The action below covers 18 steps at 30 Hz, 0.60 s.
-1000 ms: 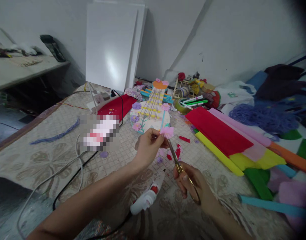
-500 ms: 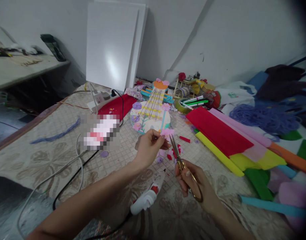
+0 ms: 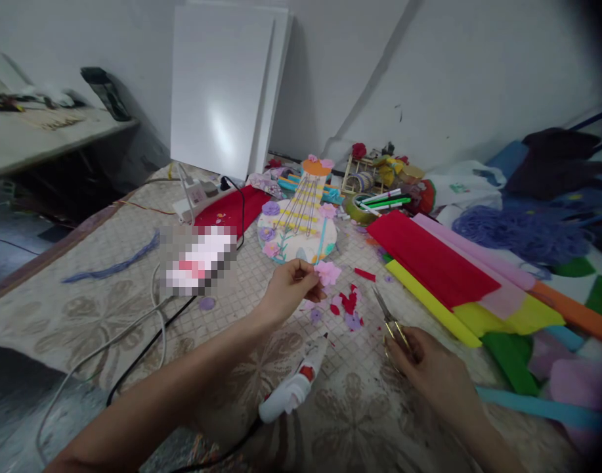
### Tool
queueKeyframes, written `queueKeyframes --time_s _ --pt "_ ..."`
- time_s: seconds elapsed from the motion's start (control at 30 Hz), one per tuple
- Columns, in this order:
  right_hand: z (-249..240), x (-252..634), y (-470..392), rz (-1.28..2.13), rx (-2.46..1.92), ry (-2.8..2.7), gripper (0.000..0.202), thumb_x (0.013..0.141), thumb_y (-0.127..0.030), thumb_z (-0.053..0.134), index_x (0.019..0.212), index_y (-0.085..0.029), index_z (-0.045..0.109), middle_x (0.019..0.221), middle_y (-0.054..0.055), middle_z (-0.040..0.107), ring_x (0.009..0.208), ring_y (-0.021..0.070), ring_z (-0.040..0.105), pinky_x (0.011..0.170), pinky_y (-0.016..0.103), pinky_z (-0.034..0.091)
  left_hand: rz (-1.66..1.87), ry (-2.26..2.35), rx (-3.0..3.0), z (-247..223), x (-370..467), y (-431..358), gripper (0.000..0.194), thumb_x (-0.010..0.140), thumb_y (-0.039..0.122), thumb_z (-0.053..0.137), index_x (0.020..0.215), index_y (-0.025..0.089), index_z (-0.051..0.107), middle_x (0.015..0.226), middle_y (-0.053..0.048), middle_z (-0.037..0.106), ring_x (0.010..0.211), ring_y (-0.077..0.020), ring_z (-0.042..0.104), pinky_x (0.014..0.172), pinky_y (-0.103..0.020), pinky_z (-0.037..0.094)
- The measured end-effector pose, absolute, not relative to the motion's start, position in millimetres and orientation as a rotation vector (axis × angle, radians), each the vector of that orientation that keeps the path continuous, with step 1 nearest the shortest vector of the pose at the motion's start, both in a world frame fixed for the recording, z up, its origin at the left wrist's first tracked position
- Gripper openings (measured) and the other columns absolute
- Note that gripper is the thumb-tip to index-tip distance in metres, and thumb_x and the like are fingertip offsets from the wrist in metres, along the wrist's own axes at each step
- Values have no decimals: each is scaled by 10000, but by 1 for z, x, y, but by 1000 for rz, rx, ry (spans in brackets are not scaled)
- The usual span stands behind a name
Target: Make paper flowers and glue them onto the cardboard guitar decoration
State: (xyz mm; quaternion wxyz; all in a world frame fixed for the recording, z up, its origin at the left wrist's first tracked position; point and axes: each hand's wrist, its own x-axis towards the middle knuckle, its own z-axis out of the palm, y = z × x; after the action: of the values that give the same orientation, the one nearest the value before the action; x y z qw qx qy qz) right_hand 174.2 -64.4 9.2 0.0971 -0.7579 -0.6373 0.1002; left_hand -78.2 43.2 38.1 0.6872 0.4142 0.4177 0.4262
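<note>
Between the fingertips of my left hand (image 3: 291, 287) is a pink paper flower (image 3: 328, 272), its petals spread toward the right. My right hand (image 3: 423, 358) is closed round the gold handles of a pair of scissors (image 3: 390, 316), whose blades point up and left, apart from the flower. Below the flower, red and lilac paper scraps (image 3: 348, 302) lie on the tablecloth. Just beyond my left hand rests a white paper guitar (image 3: 301, 226) decorated with purple and pink flowers. A white glue gun (image 3: 293, 387) lies in front of me, nozzle pointing away.
Rolls of crepe paper (image 3: 433, 259) in red, pink, yellow and orange fill the right side. Blue yarn (image 3: 517, 233) is heaped behind them. White boards (image 3: 222, 85) lean on the wall. A power strip (image 3: 197, 197) and cables (image 3: 160, 322) run along the left.
The scissors moved away from the pink flower, to the right and toward me, with my right hand. My left hand lowered slightly, and the flower shows more fully.
</note>
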Motion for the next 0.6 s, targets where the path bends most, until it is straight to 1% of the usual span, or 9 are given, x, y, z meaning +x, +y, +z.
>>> queueKeyframes --time_s 0.07,0.2,0.23,0.3,0.33,0.4,0.43,0.5,0.6 --pt "11 184 -71 205 -2166 -1987 347 823 -493 467 982 -216 603 886 73 643 722 233 626 605 335 459 942 951 987 38 -80 44 74 794 149 531 748 143 473 563 31 576 486 -80 594 477 -177 465" --pt "35 177 -65 152 -1939 -2020 282 830 -443 486 899 -211 629 950 92 636 854 244 608 738 366 471 918 958 1152 38 -81 44 58 780 167 533 756 147 484 565 44 550 481 -76 585 471 -176 460" --pt "42 170 -59 216 -1893 -1974 275 826 -438 499 920 -210 622 957 86 637 836 231 609 728 358 475 912 955 1196 39 -81 43 53 774 172 537 763 148 491 577 43 551 487 -77 587 476 -179 463" --pt "55 152 -43 524 -1810 -1853 251 846 -402 495 975 -211 593 984 72 636 735 182 607 645 313 485 897 954 1291 41 -81 41 50 762 180 545 771 148 507 604 36 559 501 -80 591 486 -184 464" --pt "59 142 -34 677 -1719 -1800 243 849 -386 499 997 -210 578 999 69 631 760 176 606 648 299 488 888 957 1338 42 -81 40 49 760 184 546 773 148 515 612 31 563 505 -81 590 487 -185 462" --pt "63 123 -17 947 -1503 -1721 228 845 -360 522 1005 -202 559 995 67 621 883 183 589 700 284 487 870 956 1420 44 -80 37 49 762 194 545 766 148 532 606 25 568 505 -82 581 486 -184 452" --pt "63 114 -9 1051 -1421 -1688 219 837 -352 538 990 -195 557 963 60 620 850 172 588 681 273 483 860 951 1450 45 -80 36 52 765 199 543 764 147 540 598 22 569 504 -82 577 487 -183 449" --pt "60 101 2 1227 -1327 -1645 176 833 -344 546 889 -178 560 804 28 602 697 137 565 583 244 457 841 922 1480 47 -81 34 67 776 209 535 777 146 559 609 12 582 517 -83 580 502 -183 455" --pt "54 94 10 1329 -1311 -1546 186 818 -345 563 759 -170 535 609 -33 505 507 87 454 441 203 353 842 918 1460 51 -88 31 146 798 246 525 884 146 588 731 -26 629 574 -97 614 528 -192 476"
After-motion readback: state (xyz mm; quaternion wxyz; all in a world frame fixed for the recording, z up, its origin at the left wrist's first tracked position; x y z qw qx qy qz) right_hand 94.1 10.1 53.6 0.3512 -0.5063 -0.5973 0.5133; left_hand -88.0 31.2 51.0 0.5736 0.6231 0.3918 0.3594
